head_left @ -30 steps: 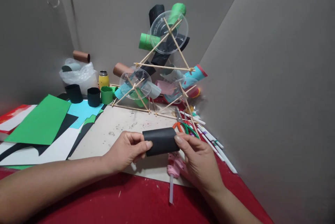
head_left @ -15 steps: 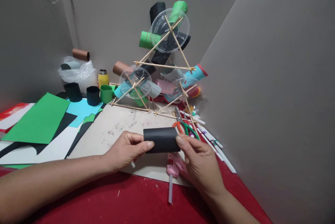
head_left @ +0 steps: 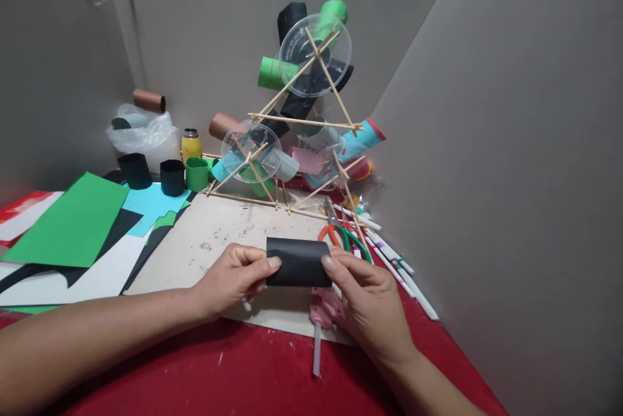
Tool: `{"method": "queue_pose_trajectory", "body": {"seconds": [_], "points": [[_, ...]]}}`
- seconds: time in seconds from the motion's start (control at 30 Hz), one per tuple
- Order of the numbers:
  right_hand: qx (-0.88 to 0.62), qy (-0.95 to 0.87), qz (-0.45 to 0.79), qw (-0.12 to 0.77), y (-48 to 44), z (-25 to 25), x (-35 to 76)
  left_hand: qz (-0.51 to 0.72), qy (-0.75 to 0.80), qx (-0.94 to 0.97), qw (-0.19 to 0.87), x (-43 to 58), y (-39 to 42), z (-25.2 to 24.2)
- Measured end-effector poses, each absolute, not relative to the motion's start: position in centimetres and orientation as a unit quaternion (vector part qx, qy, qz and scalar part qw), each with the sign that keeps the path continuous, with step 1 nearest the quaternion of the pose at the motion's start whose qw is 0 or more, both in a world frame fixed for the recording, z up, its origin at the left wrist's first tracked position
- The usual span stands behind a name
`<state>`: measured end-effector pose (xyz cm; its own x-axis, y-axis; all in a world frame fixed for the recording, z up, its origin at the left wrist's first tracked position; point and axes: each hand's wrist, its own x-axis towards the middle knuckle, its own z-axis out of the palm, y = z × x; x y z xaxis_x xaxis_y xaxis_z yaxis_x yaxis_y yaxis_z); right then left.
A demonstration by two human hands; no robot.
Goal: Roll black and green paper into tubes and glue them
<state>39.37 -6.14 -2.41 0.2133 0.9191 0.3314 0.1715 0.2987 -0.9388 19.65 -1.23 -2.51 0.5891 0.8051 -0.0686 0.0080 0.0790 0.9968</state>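
The left hand (head_left: 238, 280) and right hand (head_left: 372, 296) each pinch an end of a smooth, matte black paper (head_left: 298, 263), curved like a tube, held level above a pale board (head_left: 228, 218). The board stretches back between paper sheets (head_left: 73, 224) leftward and scissors (head_left: 332, 213) rightward, to stick frames (head_left: 249, 158); grey walls (head_left: 511, 143) stand behind.

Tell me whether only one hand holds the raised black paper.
No: the left hand pinches one end of the black paper and the right hand pinches the other.
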Motion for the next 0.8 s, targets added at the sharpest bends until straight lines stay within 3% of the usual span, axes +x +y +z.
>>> {"method": "queue_pose_trajectory", "body": {"seconds": [0.3,0.43,0.6,0.7,0.8], "points": [[-0.493,-0.56,0.32,0.584,-5.7,-2.6,39.6,0.317,0.356,0.639,0.604,19.6,-1.1,-2.2],[-0.503,-0.548,0.31,0.592,-5.8,-2.5,39.6,0.378,0.379,0.648,0.541,18.9,-0.2,-1.1],[-0.499,-0.542,0.206,0.644,-6.1,-2.4,39.6,0.454,0.405,0.748,0.264,17.0,2.6,1.3],[-0.434,-0.599,0.112,0.663,-7.2,-1.8,39.5,0.359,0.454,0.812,0.079,15.8,4.5,1.8],[-0.378,-0.674,0.037,0.633,-9.4,-1.8,40.0,0.234,0.514,0.825,0.001,14.8,6.0,1.5]]}}
